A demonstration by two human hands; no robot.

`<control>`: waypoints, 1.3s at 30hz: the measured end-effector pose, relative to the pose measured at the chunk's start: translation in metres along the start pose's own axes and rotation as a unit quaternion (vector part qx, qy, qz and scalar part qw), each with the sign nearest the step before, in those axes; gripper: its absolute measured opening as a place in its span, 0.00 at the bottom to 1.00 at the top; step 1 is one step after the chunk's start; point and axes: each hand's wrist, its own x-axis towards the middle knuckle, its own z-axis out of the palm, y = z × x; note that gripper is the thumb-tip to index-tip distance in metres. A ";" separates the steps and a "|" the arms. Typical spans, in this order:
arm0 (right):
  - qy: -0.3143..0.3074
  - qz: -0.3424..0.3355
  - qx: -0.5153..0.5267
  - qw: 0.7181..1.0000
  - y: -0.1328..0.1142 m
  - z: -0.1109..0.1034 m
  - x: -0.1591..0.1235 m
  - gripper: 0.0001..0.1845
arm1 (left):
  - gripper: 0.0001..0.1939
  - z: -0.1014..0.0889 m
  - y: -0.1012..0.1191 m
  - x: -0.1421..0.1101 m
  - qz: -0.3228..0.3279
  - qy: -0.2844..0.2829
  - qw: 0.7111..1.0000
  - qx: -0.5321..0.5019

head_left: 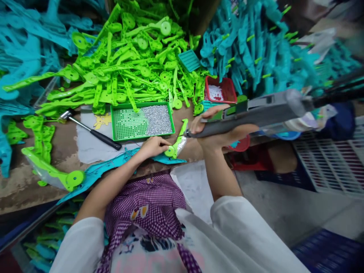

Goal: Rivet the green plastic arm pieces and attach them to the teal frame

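Fingers of left hand (153,146) touch green piece (178,144), beside right hand's (216,131) screwdriver (256,113).

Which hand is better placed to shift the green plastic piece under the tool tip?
Probably the left. The left hand already pinches the green piece on the table, while the right hand is wrapped around the grey power tool.

Counts on my bench

I count one hammer (91,131), one green tray (142,121), one red basket (221,90), one grey tool (256,113) and two hands; the green parts (127,64) and the blue parts (256,53) lie in heaps too many to count.
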 end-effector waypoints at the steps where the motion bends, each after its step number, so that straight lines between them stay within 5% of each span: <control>1: 0.022 0.001 -0.018 1.000 -0.002 -0.012 -0.005 0.36 | 0.16 0.001 -0.001 0.000 0.002 0.001 1.000 -0.003; 8: 0.071 0.053 -0.054 0.995 0.012 -0.048 -0.020 0.37 | 0.17 0.002 -0.005 0.001 0.000 0.006 1.000 -0.012; 16: 0.086 0.136 -0.103 0.981 0.025 -0.054 -0.002 0.42 | 0.18 0.002 -0.006 0.002 0.001 -0.003 1.000 -0.015; 27: 0.011 0.168 -0.116 0.979 0.042 -0.056 0.004 0.47 | 0.18 0.001 -0.001 0.001 -0.006 -0.001 1.000 -0.016; 39: -0.007 0.160 -0.081 0.984 0.039 -0.044 -0.004 0.40 | 0.17 0.003 -0.004 0.001 -0.010 -0.001 1.000 -0.025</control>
